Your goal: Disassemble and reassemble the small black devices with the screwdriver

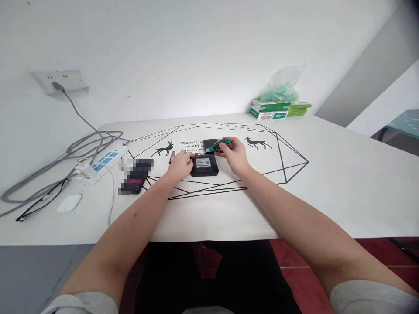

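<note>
A small black box with a white label point(204, 165) lies on the white desk point(327, 183) in front of me. My left hand point(180, 165) rests against its left side, holding it in place. My right hand point(235, 155) grips a green-handled screwdriver point(218, 145), whose tip points down and left towards the box's top edge. Behind the box lies a second flat black piece point(211, 143), partly hidden by the screwdriver and my fingers.
A white power strip point(102, 165) with grey cables point(65, 161) lies at the left, below a wall socket point(62, 81). A dark phone point(135, 179) and a white mouse point(69, 203) sit nearby. Green boxes and a plastic bag point(279, 99) stand at the back right.
</note>
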{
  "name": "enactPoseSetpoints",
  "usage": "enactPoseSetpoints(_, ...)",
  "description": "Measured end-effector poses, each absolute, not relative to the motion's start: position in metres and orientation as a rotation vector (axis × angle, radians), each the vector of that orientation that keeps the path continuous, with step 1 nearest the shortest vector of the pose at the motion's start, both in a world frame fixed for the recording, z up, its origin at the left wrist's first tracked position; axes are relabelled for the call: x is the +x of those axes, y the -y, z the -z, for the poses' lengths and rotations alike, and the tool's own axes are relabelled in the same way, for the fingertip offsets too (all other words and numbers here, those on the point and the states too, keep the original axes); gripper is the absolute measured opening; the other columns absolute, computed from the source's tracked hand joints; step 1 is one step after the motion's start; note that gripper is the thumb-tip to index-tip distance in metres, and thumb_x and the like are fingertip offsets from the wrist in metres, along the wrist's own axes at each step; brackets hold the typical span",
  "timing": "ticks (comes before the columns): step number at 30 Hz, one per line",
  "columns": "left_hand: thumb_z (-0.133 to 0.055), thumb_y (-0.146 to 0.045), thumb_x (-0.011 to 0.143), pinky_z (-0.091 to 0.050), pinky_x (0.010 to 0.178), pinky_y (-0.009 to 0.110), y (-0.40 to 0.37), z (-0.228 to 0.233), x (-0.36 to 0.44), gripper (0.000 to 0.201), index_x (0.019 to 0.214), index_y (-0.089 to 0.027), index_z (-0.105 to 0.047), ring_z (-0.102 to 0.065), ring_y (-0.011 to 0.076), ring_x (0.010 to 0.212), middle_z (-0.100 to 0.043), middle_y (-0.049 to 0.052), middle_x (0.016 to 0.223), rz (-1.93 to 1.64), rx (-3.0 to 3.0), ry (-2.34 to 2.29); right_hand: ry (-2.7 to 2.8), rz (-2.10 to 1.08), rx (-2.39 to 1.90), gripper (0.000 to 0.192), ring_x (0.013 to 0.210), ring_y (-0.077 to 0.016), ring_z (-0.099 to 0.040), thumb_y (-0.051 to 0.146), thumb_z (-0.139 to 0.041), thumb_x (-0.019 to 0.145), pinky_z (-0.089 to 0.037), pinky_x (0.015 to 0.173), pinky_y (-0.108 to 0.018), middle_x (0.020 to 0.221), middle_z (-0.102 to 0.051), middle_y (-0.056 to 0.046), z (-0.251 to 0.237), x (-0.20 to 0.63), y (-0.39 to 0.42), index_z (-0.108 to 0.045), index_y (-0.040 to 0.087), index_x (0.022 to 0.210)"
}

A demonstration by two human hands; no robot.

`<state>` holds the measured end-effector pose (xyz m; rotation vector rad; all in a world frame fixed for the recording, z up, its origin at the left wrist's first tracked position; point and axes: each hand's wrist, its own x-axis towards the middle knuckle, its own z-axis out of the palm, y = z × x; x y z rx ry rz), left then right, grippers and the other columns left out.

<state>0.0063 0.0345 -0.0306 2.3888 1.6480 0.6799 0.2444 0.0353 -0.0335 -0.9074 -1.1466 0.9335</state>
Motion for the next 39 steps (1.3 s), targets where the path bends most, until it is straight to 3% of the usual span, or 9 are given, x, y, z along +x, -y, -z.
enactPoseSetpoints(9, -0.05, -0.02, 0.104, -0.039, 0.126, 0.055, -0.036, 0.031, 0.006, 0.035, 0.125, -0.026, -0.077, -0.066, 0.0297, 0.129, -0.074, 0.009, 0.133, -0.624, 2.405, -1.668, 1.169, -0.885, -0.959, 0.047, 0.097, -0.0235, -0.078, 0.057, -0.084, 0.08, -0.069, 0.091, -0.049, 0.112, -0.076, -0.004, 0.033, 0.248, -0.038, -0.061, 0.028, 0.11)
enactPoseSetpoints(15, -0.052, -0.015, 0.1, -0.045, 0.118, 0.055, -0.036, 0.033, 0.007, 0.044, 0.141, -0.025, -0.065, -0.061, 0.034, 0.138, -0.072, 0.013, 0.142, -0.665, 2.31, -1.796, 1.15, -0.788, -1.005, 0.048, 0.092, -0.0247, -0.078, 0.058, -0.085, 0.079, -0.068, 0.086, -0.047, 0.099, -0.075, -0.003, 0.035, 0.252, -0.042, -0.063, 0.028, 0.108)
enactPoseSetpoints(19, -0.053, -0.002, 0.089, -0.047, 0.11, 0.057, -0.039, 0.03, -0.001, 0.053, 0.134, -0.025, -0.068, -0.06, 0.0381, 0.134, -0.071, 0.016, 0.138, -0.617, 2.262, -1.987, 1.234, -0.817, -0.927, 0.049, 0.103, -0.0255, -0.078, 0.061, -0.085, 0.08, -0.067, 0.096, -0.05, 0.111, -0.079, -0.005, 0.038, 0.246, -0.04, -0.063, 0.029, 0.11)
enactPoseSetpoints(24, -0.055, -0.001, 0.085, -0.045, 0.108, 0.057, -0.039, 0.027, -0.005, 0.052, 0.129, -0.025, -0.071, -0.058, 0.0402, 0.133, -0.07, 0.018, 0.136, -0.585, 2.279, -2.039, 1.398, -0.788, -0.948, 0.048, 0.111, -0.0268, -0.078, 0.056, -0.085, 0.082, -0.061, 0.111, -0.056, 0.122, -0.081, -0.008, 0.038, 0.23, -0.025, -0.067, 0.027, 0.115)
enactPoseSetpoints(31, -0.053, 0.001, 0.088, -0.044, 0.107, 0.057, -0.036, 0.029, 0.002, 0.047, 0.123, -0.025, -0.072, -0.057, 0.0393, 0.134, -0.072, 0.017, 0.132, -0.55, 2.307, -2.019, 1.709, -0.577, -0.969, 0.029, 0.102, -0.0261, -0.08, 0.04, -0.073, 0.092, -0.066, 0.103, -0.053, 0.122, -0.082, -0.006, 0.029, 0.216, -0.004, -0.072, 0.029, 0.119)
enactPoseSetpoints(39, -0.054, -0.003, 0.092, -0.047, 0.109, 0.059, -0.038, 0.031, 0.002, 0.041, 0.118, -0.027, -0.074, -0.059, 0.0387, 0.134, -0.075, 0.014, 0.132, -0.647, 2.265, -1.996, 1.543, -0.657, -0.943, 0.034, 0.108, -0.027, -0.079, 0.045, -0.077, 0.089, -0.064, 0.108, -0.054, 0.126, -0.082, -0.007, 0.026, 0.22, -0.007, -0.07, 0.029, 0.119)
